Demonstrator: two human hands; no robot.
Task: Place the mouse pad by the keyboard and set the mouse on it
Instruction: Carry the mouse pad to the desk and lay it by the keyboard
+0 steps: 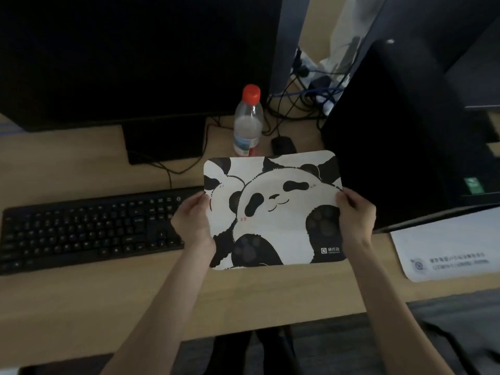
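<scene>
The panda-print mouse pad [273, 209] sits just right of the keyboard [92, 228], held by both hands: the left hand [192, 220] has its grip closed on the pad's left edge, the right hand [355, 212] on its right edge. Whether the pad lies flat on the desk [81, 307] is unclear. Beyond the pad's far edge, the dark mouse [282, 145] is partly hidden, beside a red-capped bottle [248, 123].
</scene>
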